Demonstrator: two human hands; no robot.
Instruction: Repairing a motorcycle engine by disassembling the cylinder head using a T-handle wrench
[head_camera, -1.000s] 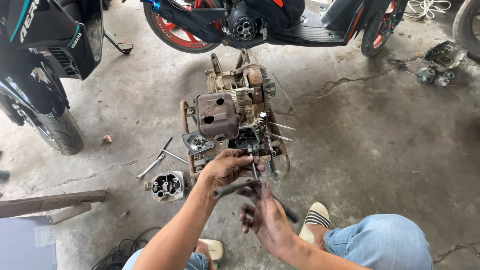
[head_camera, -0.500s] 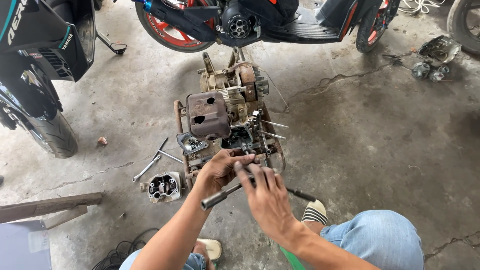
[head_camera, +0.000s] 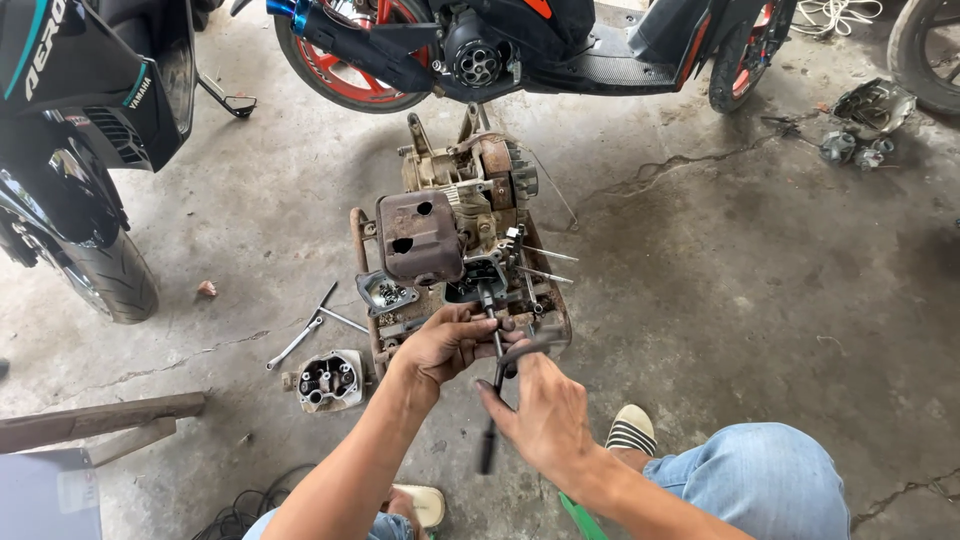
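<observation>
Both forearms reach forward from the bottom of the view and meet over the near edge of a rusty engine that sits on the concrete floor.

The left hand is curled, fingers bent around the upper shaft of a dark T-handle wrench close to where it enters the engine. The right hand lies just below it, wrist bent upward, fingers wrapped on the tool's crossbar; the thumb points toward the left hand. Both hands are closed on the wrench, almost touching each other.

The wrench's long axis runs nearly away from the person, its tip in the engine's near side and its blurred lower end pointing back toward the knees.

A grey cylinder head lies on the floor left of the hands, with a thin cross wrench beyond it.
</observation>
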